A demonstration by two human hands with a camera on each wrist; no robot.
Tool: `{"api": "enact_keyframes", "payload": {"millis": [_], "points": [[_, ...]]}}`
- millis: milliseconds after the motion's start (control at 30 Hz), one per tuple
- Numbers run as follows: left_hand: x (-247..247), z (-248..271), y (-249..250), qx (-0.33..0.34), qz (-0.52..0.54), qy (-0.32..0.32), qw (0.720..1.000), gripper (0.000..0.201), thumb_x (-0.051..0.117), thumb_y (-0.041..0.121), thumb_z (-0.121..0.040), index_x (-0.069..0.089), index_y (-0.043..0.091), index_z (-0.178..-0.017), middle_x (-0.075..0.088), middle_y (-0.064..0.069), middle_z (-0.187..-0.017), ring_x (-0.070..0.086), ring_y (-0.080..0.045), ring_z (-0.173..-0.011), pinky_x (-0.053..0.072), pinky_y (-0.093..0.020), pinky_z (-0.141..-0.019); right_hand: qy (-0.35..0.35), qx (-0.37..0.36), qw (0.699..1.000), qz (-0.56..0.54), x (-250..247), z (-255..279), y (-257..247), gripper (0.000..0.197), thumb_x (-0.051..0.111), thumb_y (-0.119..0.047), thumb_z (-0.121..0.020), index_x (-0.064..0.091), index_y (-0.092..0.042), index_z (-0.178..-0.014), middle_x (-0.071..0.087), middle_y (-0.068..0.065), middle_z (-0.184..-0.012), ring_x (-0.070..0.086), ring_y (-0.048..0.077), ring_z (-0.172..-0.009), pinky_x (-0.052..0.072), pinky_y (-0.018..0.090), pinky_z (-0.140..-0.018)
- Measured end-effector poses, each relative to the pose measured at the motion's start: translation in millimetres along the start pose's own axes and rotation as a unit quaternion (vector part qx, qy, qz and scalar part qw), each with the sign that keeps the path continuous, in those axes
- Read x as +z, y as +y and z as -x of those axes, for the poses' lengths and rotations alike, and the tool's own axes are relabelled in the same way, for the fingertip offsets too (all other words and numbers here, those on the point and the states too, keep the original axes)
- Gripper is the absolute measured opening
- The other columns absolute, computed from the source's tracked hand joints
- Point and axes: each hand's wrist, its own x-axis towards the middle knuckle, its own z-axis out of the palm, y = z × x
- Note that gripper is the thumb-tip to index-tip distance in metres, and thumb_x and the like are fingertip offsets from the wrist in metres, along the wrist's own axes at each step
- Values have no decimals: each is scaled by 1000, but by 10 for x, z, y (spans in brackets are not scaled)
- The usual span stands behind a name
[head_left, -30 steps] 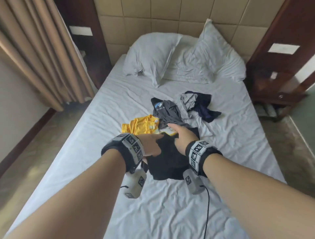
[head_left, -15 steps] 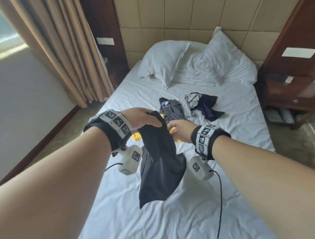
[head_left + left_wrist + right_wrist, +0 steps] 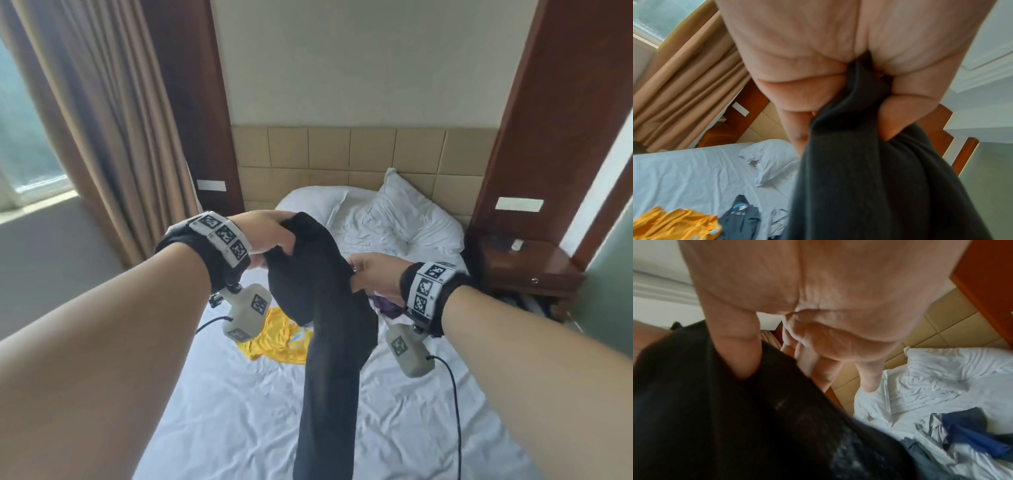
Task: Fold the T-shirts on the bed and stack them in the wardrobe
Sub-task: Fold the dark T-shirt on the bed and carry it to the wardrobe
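Observation:
A black T-shirt (image 3: 329,359) hangs in the air above the bed (image 3: 239,411), held at its top by both hands. My left hand (image 3: 274,233) grips a bunched edge of the black T-shirt (image 3: 859,178), fingers curled round it. A little lower and to the right, my right hand (image 3: 370,274) pinches another edge of the black T-shirt (image 3: 735,418) between thumb and fingers. A yellow T-shirt (image 3: 277,339) lies crumpled on the sheet behind it. The grey T-shirt (image 3: 742,217) and the dark blue T-shirt (image 3: 970,436) lie further back.
Two white pillows (image 3: 394,219) lean on the padded headboard (image 3: 342,154). A wooden nightstand (image 3: 527,267) stands right of the bed, brown curtains (image 3: 113,137) and a window to the left. No wardrobe is in view.
Both hands have lifted the black T-shirt off the bed and raised it high. It now hangs long. The head view has tilted up toward the headboard wall.

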Motion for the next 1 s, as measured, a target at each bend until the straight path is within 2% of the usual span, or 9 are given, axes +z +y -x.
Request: {"api": "enact_keyframes", "payload": {"millis": [67, 133, 200, 300, 433, 600, 733, 833, 1000], "points": [[-28, 12, 103, 20, 24, 8, 999, 60, 46, -16, -67, 74, 12, -113, 71, -25, -118, 69, -42, -110, 51, -61, -102, 10, 32, 998, 52, -88, 167, -30, 10, 71, -10, -84, 70, -16, -92, 67, -7, -57, 62, 6, -49, 51, 18, -49], [-51, 26, 177, 28, 21, 1, 999, 62, 47, -12, -62, 75, 14, -111, 70, -28, -117, 69, -45, -108, 50, -65, -100, 16, 88, 982, 168, -96, 245, 10, 20, 77, -28, -78, 72, -20, -96, 71, -1, -73, 69, 18, -72, 60, 29, -71], [-71, 40, 239, 29, -17, -24, 999, 65, 52, -7, -55, 77, 18, -109, 71, -26, -116, 69, -46, -109, 48, -67, -100, 25, 129, 959, 252, -77, 289, 75, 26, 77, -36, -78, 68, -20, -97, 62, -6, -79, 64, 20, -84, 53, 34, -82], [-133, -10, 271, 33, -104, -55, 993, 71, 63, 2, -43, 77, 26, -108, 73, -20, -115, 67, -46, -111, 51, -66, -97, 86, 134, 952, 261, -46, 405, 117, 23, 71, -32, -86, 67, -13, -98, 59, -6, -82, 57, 14, -79, 42, 27, -71], [-238, 81, 394, 84, -194, 17, 977, 50, 53, 3, -66, 79, 34, -95, 76, -4, -94, 70, -32, -80, 59, -41, -57, 143, 156, 933, 291, -66, 573, 228, 15, 71, -28, -83, 67, -14, -81, 67, 2, -81, 64, 22, -82, 47, 30, -73], [-356, 29, 397, 150, -191, 114, 963, 44, 51, 0, -74, 76, 34, -86, 73, 1, -91, 65, -23, -76, 57, -33, -66, 179, 226, 892, 348, -121, 824, 392, 11, 57, -17, -87, 66, -20, -81, 66, 0, -83, 65, 26, -88, 46, 27, -71], [-414, -89, 213, 178, -159, 152, 959, 46, 57, 1, -76, 69, 40, -96, 72, 6, -101, 70, -24, -88, 61, -40, -82, 399, 216, 846, 279, -180, 911, 503, 12, 52, -23, -92, 62, -17, -89, 66, 5, -89, 62, 33, -84, 50, 35, -73], [-463, -191, 10, 169, -136, 161, 963, 44, 60, 0, -78, 70, 35, -103, 72, 4, -103, 69, -24, -94, 58, -36, -85, 467, 195, 850, 147, -185, 931, 529, 22, 61, -32, -94, 65, -12, -90, 67, 8, -85, 57, 29, -73, 42, 33, -68], [-606, -288, -272, 107, -168, 142, 970, 33, 70, 3, -78, 74, 27, -101, 73, -3, -102, 68, -27, -100, 54, -35, -93, 452, 155, 870, 124, -128, 1071, 475, 43, 65, -45, -94, 65, -5, -80, 66, 14, -78, 56, 23, -66, 35, 31, -56]]}}
